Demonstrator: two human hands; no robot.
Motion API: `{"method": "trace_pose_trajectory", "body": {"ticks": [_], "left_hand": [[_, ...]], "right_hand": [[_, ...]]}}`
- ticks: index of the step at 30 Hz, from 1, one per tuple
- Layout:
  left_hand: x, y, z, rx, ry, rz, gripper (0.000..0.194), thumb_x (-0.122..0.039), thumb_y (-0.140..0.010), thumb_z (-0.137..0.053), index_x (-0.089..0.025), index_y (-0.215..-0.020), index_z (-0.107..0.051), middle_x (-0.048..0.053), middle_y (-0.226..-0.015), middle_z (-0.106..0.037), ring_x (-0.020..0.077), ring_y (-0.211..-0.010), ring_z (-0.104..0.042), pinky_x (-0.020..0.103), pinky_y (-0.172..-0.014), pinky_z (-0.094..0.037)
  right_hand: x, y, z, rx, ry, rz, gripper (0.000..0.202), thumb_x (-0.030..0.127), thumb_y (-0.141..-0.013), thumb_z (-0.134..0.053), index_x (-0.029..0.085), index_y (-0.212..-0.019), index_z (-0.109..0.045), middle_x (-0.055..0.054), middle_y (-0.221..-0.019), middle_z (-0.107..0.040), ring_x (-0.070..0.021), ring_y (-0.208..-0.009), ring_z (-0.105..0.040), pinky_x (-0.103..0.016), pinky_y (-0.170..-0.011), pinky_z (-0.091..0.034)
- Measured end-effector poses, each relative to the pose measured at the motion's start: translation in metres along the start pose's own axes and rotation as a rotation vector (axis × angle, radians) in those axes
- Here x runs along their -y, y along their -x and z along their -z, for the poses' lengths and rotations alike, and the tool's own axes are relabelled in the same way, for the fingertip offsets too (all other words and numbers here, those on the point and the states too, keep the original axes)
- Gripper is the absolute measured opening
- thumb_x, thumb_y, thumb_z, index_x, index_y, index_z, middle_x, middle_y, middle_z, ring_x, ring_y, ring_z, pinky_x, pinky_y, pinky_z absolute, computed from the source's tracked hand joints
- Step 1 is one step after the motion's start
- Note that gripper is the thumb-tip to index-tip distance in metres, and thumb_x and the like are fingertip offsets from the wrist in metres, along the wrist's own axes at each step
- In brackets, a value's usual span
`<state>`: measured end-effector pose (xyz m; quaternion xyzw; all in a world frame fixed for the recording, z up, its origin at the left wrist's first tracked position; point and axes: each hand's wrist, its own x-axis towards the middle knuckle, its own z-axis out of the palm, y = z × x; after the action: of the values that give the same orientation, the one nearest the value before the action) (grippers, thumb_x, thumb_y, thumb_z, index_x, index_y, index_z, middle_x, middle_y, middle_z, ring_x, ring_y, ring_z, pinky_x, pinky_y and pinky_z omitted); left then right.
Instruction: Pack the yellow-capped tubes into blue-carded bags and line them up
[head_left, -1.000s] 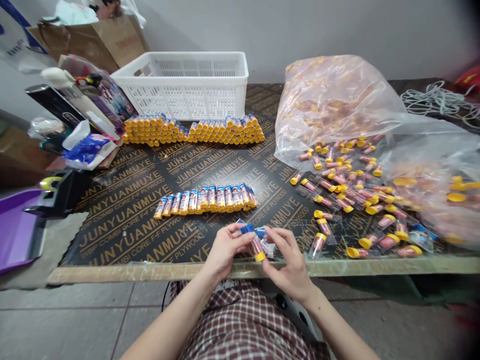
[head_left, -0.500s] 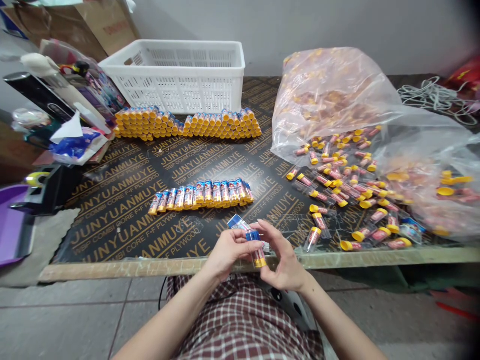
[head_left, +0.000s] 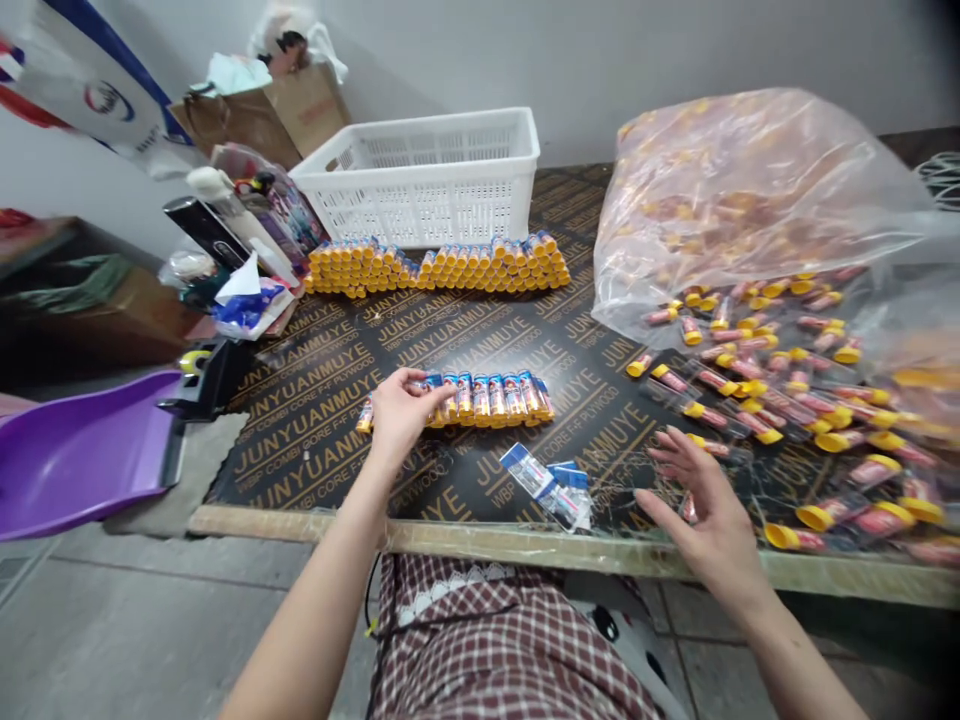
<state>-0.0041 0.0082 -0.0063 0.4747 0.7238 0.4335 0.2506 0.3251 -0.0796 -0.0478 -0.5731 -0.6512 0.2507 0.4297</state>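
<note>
My left hand [head_left: 403, 408] is closed at the left part of a row of small labelled tubes [head_left: 495, 398], thumb and fingers around a blue-topped tube [head_left: 433, 383] with a yellow end. Its fingers hide part of the row. My right hand [head_left: 709, 515] is open and holds nothing, fingers apart, beside the loose clear tubes [head_left: 757, 425] with yellow caps and pink-red contents. One such tube shows partly behind its thumb. Between my hands lie flat blue-and-clear printed sleeves [head_left: 541, 482] near the table's front edge.
Stacked labelled tubes [head_left: 450, 268] stand before a white plastic basket [head_left: 420, 195]. A large clear bag [head_left: 720, 190] of capped tubes fills the back right. Bottles [head_left: 206, 230], a tape dispenser [head_left: 206, 375] and a purple dustpan [head_left: 90, 460] are at the left.
My hands have parted. The left carried the labelled tube left and forward to the row; the right moved right and opened. The view has shifted left, and the sleeves now show uncovered.
</note>
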Motion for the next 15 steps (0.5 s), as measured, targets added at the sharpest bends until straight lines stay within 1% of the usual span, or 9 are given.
{"method": "trace_pose_trajectory", "body": {"ticks": [2, 4, 6, 8, 9, 10, 12, 13, 15], "left_hand": [[0.007, -0.021, 0.006, 0.000, -0.239, -0.054, 0.044, -0.049, -0.052, -0.077, -0.016, -0.078, -0.066, 0.001, -0.058, -0.061, 0.0162, -0.057, -0.056, 0.026, -0.058, -0.040], [0.008, -0.029, 0.007, 0.042, -0.400, -0.099, 0.041, -0.052, -0.057, -0.074, -0.016, -0.075, -0.067, 0.003, -0.060, -0.062, 0.0181, -0.059, -0.057, 0.027, -0.060, -0.039], [0.005, -0.022, 0.006, 0.015, -0.481, -0.156, 0.044, -0.055, -0.064, -0.068, -0.015, -0.082, -0.068, 0.004, -0.062, -0.063, 0.0191, -0.061, -0.057, 0.028, -0.061, -0.038], [-0.001, -0.004, 0.003, -0.069, -0.490, -0.217, 0.046, -0.057, -0.073, -0.060, -0.015, -0.089, -0.068, 0.004, -0.065, -0.062, 0.0185, -0.063, -0.056, 0.028, -0.062, -0.036], [-0.003, 0.007, 0.000, -0.077, -0.470, -0.245, 0.043, -0.056, -0.077, -0.056, -0.015, -0.087, -0.067, 0.003, -0.065, -0.062, 0.0177, -0.063, -0.055, 0.027, -0.062, -0.035], [-0.005, 0.020, -0.005, -0.039, -0.441, -0.268, 0.040, -0.053, -0.080, -0.054, -0.016, -0.083, -0.066, 0.003, -0.065, -0.061, 0.0167, -0.063, -0.055, 0.027, -0.062, -0.035], [-0.005, 0.043, -0.018, 0.174, -0.397, -0.282, 0.034, -0.049, -0.080, -0.057, -0.018, -0.071, -0.064, 0.002, -0.063, -0.061, 0.0156, -0.061, -0.054, 0.026, -0.060, -0.035], [-0.002, 0.053, -0.026, 0.268, -0.403, -0.267, 0.032, -0.048, -0.078, -0.060, -0.018, -0.070, -0.063, 0.002, -0.064, -0.061, 0.0158, -0.061, -0.054, 0.026, -0.059, -0.034], [0.007, 0.068, -0.044, 0.380, -0.453, -0.215, 0.029, -0.048, -0.071, -0.067, -0.019, -0.072, -0.063, 0.003, -0.068, -0.063, 0.0176, -0.064, -0.056, 0.026, -0.058, -0.033]], "right_hand": [[-0.003, -0.001, 0.005, -0.021, 0.074, 0.013, 0.057, 0.041, -0.081, -0.062, 0.030, -0.133, -0.042, -0.008, -0.127, -0.052, -0.0257, -0.108, -0.055, -0.045, -0.091, -0.046], [-0.002, -0.001, 0.009, -0.021, 0.144, 0.051, 0.048, 0.041, -0.083, -0.059, 0.029, -0.128, -0.048, -0.008, -0.123, -0.054, -0.0253, -0.108, -0.055, -0.043, -0.090, -0.046], [-0.003, -0.001, 0.016, -0.050, 0.231, 0.075, 0.041, 0.042, -0.085, -0.056, 0.026, -0.123, -0.053, -0.009, -0.119, -0.055, -0.0254, -0.107, -0.055, -0.042, -0.090, -0.046], [-0.010, 0.000, 0.026, -0.106, 0.381, 0.069, 0.040, 0.046, -0.086, -0.053, 0.022, -0.118, -0.057, -0.010, -0.108, -0.060, -0.0260, -0.100, -0.057, -0.042, -0.087, -0.046], [-0.015, 0.001, 0.031, -0.120, 0.482, 0.051, 0.043, 0.050, -0.086, -0.051, 0.020, -0.116, -0.059, -0.011, -0.100, -0.062, -0.0266, -0.093, -0.059, -0.042, -0.084, -0.047], [-0.020, 0.002, 0.036, -0.110, 0.589, 0.021, 0.046, 0.054, -0.085, -0.050, 0.019, -0.114, -0.060, -0.011, -0.092, -0.063, -0.0271, -0.086, -0.060, -0.042, -0.078, -0.048], [-0.029, 0.003, 0.042, -0.017, 0.765, -0.056, 0.054, 0.061, -0.082, -0.049, 0.018, -0.113, -0.060, -0.008, -0.076, -0.063, -0.0275, -0.072, -0.060, -0.040, -0.066, -0.048], [-0.033, 0.004, 0.043, 0.021, 0.814, -0.084, 0.056, 0.062, -0.082, -0.048, 0.018, -0.114, -0.059, -0.008, -0.072, -0.063, -0.0274, -0.068, -0.060, -0.039, -0.062, -0.048], [-0.037, 0.006, 0.039, 0.104, 0.850, -0.134, 0.059, 0.064, -0.081, -0.047, 0.019, -0.118, -0.056, -0.007, -0.068, -0.062, -0.0271, -0.063, -0.060, -0.037, -0.057, -0.046]]}}
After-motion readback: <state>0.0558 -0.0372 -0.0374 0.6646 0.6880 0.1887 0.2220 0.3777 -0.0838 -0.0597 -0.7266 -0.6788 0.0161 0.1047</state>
